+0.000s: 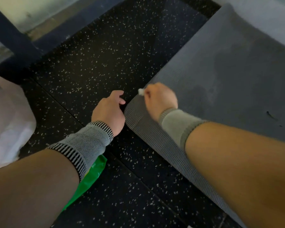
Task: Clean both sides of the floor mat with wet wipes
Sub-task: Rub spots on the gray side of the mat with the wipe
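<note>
At the centre of the frame your right hand (160, 100) curls round a small white wet wipe (141, 91), holding it right at the near corner of the floor mat (229, 76). Your left hand (109, 111) hangs beside that corner with its fingers loosely bent, holding nothing and reaching toward the mat's edge. The mat lies flat on the speckled floor (97, 63), filling the right half of the frame. It is grey and finely ribbed, with darker damp-looking patches across its middle, so the upper face appears largely wiped. The underside looks not yet done; turning the mat is probably what comes next. A green packet (92, 171) peeks out under your left forearm.
</note>
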`<state>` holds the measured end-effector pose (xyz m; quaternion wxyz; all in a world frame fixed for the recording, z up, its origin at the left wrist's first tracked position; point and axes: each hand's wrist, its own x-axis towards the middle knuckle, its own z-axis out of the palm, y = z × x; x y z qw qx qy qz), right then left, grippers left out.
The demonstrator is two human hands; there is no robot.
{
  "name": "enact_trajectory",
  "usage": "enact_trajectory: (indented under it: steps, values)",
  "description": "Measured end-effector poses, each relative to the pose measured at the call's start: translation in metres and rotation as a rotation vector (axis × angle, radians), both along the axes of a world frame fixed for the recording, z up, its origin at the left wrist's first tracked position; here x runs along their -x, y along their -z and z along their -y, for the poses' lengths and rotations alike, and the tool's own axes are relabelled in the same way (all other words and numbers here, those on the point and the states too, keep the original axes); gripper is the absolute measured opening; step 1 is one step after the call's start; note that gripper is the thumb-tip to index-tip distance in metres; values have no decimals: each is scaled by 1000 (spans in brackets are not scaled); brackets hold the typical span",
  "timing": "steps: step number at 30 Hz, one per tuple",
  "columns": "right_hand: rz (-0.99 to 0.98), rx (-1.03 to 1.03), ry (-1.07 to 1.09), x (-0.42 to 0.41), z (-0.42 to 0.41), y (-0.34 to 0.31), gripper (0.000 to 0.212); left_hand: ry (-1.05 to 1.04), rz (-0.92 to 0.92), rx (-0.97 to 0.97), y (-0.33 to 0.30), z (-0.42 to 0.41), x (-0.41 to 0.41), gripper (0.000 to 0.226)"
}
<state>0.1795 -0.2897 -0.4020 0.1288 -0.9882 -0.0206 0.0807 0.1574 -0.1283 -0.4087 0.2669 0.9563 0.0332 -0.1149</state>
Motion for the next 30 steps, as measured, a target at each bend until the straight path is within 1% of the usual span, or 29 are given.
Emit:
enact_trajectory:
  steps: [1, 3, 4, 5, 7, 9, 11, 14, 18, 22, 25, 27, 30]
  values:
    - [-2, -32, -95, 13, -13, -2, 22, -5, 18, 16, 0, 2, -1, 60]
    - [-70, -113, -333, 40, -32, -8, 22, -22, 44, 38, 0, 6, -6, 60]
    - [-83, -110, -391, 36, -28, -9, 22, -26, 59, 46, 0, 9, -8, 61]
    - [-63, -78, -387, 22, -17, -7, 21, -17, 80, 56, 0, 11, -11, 62]
    - [-39, -28, -224, -13, 10, -5, 20, 52, 136, 43, 0, 14, -11, 58]
    - [-23, -39, -41, -32, 29, -1, 20, 171, 187, -43, 1, 15, -9, 53]
    - [12, -11, -1, -32, 28, 5, 23, 306, 184, -163, 0, 16, -8, 49]
    - [-6, 15, -61, -31, 25, 0, 27, 495, 153, -305, -1, 18, -9, 46]
    - [-109, 149, -191, -41, 29, -15, 28, 679, 62, -443, -9, 26, -9, 47]
    - [-164, 185, -189, -38, 19, -22, 24, 813, -64, -589, -25, 38, -23, 40]
    - [-237, 179, -189, -37, 21, -25, 20, 840, -182, -695, -37, 57, -34, 48]
    - [-221, 190, -309, -40, 23, -26, 19, 869, -206, -748, -38, 65, -43, 48]
    - [-172, 94, -478, -51, 38, -25, 20, 882, -227, -759, -39, 71, -51, 42]
